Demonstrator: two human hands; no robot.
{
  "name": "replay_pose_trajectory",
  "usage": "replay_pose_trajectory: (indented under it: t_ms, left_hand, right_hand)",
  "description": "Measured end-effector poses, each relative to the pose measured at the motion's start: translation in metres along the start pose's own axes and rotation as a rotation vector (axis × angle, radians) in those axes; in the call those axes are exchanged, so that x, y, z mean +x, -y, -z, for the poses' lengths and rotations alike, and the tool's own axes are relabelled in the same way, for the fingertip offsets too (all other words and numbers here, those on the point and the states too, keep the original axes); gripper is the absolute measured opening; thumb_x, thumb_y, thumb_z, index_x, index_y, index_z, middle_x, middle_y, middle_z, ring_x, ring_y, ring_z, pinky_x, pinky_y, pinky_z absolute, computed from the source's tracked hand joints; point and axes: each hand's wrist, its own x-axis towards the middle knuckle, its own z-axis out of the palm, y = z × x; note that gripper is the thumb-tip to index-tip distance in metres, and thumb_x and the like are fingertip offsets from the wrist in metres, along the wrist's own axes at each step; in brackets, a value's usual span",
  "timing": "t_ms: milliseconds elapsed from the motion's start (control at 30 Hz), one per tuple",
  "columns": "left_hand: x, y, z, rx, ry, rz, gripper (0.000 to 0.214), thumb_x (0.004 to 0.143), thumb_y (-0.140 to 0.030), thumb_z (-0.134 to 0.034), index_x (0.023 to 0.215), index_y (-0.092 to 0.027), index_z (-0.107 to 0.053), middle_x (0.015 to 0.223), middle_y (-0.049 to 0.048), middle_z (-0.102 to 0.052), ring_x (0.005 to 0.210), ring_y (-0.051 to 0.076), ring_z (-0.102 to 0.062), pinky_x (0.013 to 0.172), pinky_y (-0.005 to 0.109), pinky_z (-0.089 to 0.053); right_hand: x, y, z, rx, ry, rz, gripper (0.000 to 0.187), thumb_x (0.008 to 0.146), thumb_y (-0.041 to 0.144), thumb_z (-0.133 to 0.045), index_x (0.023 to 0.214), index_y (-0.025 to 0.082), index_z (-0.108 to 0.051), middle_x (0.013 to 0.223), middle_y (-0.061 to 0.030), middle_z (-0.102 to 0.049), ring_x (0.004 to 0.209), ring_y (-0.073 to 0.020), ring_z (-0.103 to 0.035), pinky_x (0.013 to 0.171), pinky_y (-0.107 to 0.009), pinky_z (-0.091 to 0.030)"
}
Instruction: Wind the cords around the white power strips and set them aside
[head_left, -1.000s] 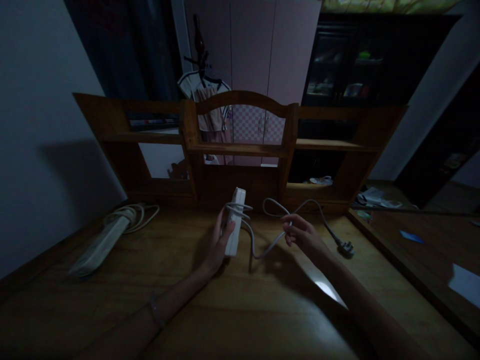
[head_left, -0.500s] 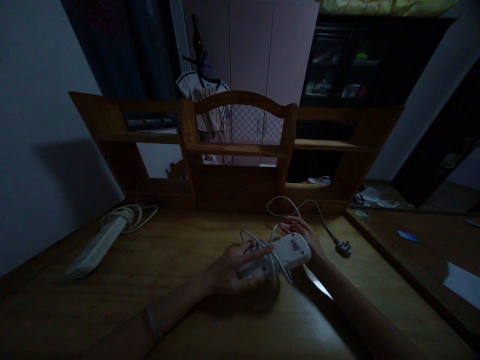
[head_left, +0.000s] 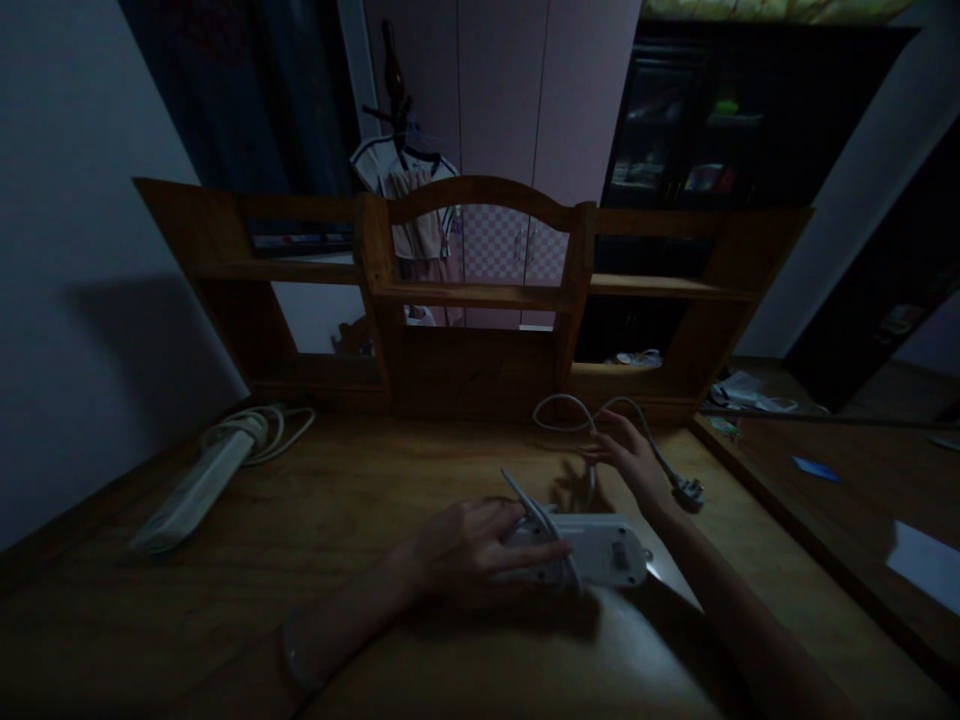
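Note:
A white power strip lies flat on the wooden desk with part of its white cord wound round it. My left hand is closed over its left end and the wound cord. My right hand is further back and pinches the loose cord, which loops near the shelf base and runs to a plug lying on the desk to the right.
A second white power strip with coiled cord lies at the desk's left, by the wall. A wooden shelf unit stands along the desk's back. A side surface on the right holds papers and small items.
The power strip went from standing upright to lying flat, nearer to me and turned rightward. More cord is wound on it. My right hand has moved back along the loose cord.

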Motion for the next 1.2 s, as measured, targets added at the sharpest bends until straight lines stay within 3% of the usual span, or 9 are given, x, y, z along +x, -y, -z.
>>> replay_pose_trajectory:
  t_ms: [100, 167, 333, 467, 567, 667, 967, 1067, 1200]
  left_hand:
    - [0.001, -0.005, 0.001, 0.027, -0.021, -0.068, 0.057, 0.090, -0.048, -0.044, 0.143, -0.042, -0.023, 0.107, 0.0081, -0.057, 0.087, 0.020, -0.058, 0.073, 0.032, -0.050]
    - [0.001, -0.009, 0.002, 0.046, -0.025, -0.094, 0.056, 0.090, -0.048, -0.044, 0.142, -0.045, -0.024, 0.103, 0.0065, -0.057, 0.081, 0.019, -0.057, 0.070, 0.031, -0.050]
    - [0.001, -0.013, 0.004, 0.106, -0.034, -0.123, 0.055, 0.090, -0.046, -0.045, 0.141, -0.047, -0.026, 0.112, 0.0062, -0.054, 0.088, 0.019, -0.057, 0.070, 0.029, -0.049]
    - [0.003, -0.013, 0.005, 0.144, -0.073, -0.148, 0.055, 0.090, -0.045, -0.045, 0.141, -0.045, -0.026, 0.114, 0.0060, -0.054, 0.088, 0.019, -0.057, 0.072, 0.030, -0.049]
    - [0.004, -0.011, 0.004, 0.144, -0.061, -0.124, 0.057, 0.090, -0.048, -0.045, 0.143, -0.043, -0.024, 0.112, 0.0068, -0.055, 0.084, 0.019, -0.058, 0.069, 0.031, -0.049]
    - [0.004, -0.008, 0.002, 0.144, -0.063, -0.080, 0.059, 0.089, -0.051, -0.044, 0.144, -0.040, -0.024, 0.114, 0.0084, -0.055, 0.081, 0.019, -0.058, 0.067, 0.032, -0.049]
    - [-0.001, 0.004, 0.001, 0.114, -0.031, 0.010, 0.061, 0.090, -0.049, -0.042, 0.145, -0.033, -0.024, 0.123, 0.0116, -0.055, 0.093, 0.023, -0.059, 0.074, 0.035, -0.051]
    - [-0.003, 0.007, -0.002, 0.089, -0.011, 0.136, 0.063, 0.090, -0.049, -0.042, 0.146, -0.027, -0.023, 0.122, 0.0135, -0.055, 0.097, 0.025, -0.059, 0.075, 0.037, -0.052]
    - [-0.002, 0.009, -0.005, 0.005, -0.111, 0.409, 0.066, 0.089, -0.049, -0.046, 0.146, -0.025, -0.024, 0.127, 0.0135, -0.052, 0.101, 0.026, -0.059, 0.080, 0.038, -0.051]
  right_hand:
    - [-0.005, 0.012, -0.004, -0.159, -0.008, 0.173, 0.036, 0.079, 0.043, -0.066, 0.108, 0.021, -0.062, 0.097, -0.0068, -0.067, 0.084, -0.0229, -0.065, 0.078, -0.036, -0.052]
    - [-0.012, 0.021, -0.013, -0.193, 0.152, 0.199, 0.031, 0.084, 0.046, -0.060, 0.094, 0.018, -0.067, 0.086, -0.0064, -0.068, 0.079, -0.0208, -0.064, 0.076, -0.033, -0.050]
    - [-0.040, 0.032, -0.039, -0.046, 0.782, -0.115, 0.057, 0.089, 0.061, -0.042, 0.090, 0.013, -0.071, 0.083, -0.0098, -0.069, 0.077, -0.0220, -0.065, 0.078, -0.036, -0.048]
    - [-0.054, 0.032, -0.048, 0.105, 0.901, -0.262, 0.077, 0.089, 0.070, -0.015, 0.122, 0.018, -0.061, 0.122, -0.0125, -0.060, 0.108, -0.0274, -0.057, 0.099, -0.046, -0.035]
    - [-0.052, 0.029, -0.053, 0.250, 0.875, -0.172, 0.069, 0.086, 0.074, -0.021, 0.139, 0.034, -0.039, 0.151, -0.0031, -0.028, 0.130, -0.0282, -0.037, 0.104, -0.048, -0.029]
    - [-0.044, 0.027, -0.057, 0.377, 0.734, -0.052, 0.068, 0.080, 0.076, -0.039, 0.139, 0.044, -0.033, 0.155, 0.0055, -0.011, 0.137, -0.0282, -0.025, 0.101, -0.048, -0.033]
    - [-0.023, 0.031, -0.042, 0.475, 0.489, -0.068, 0.046, 0.068, 0.057, -0.070, 0.105, 0.029, -0.068, 0.152, 0.0023, -0.024, 0.130, -0.0323, -0.036, 0.094, -0.046, -0.044]
    - [-0.022, 0.045, -0.029, 0.502, 0.410, -0.011, 0.019, 0.073, 0.040, -0.070, 0.082, 0.023, -0.070, 0.148, 0.0007, -0.033, 0.130, -0.0293, -0.038, 0.099, -0.042, -0.042]
    - [-0.021, 0.056, -0.019, 0.545, 0.247, 0.024, 0.013, 0.077, 0.036, -0.067, 0.082, 0.025, -0.068, 0.142, 0.0005, -0.042, 0.128, -0.0262, -0.041, 0.101, -0.043, -0.041]
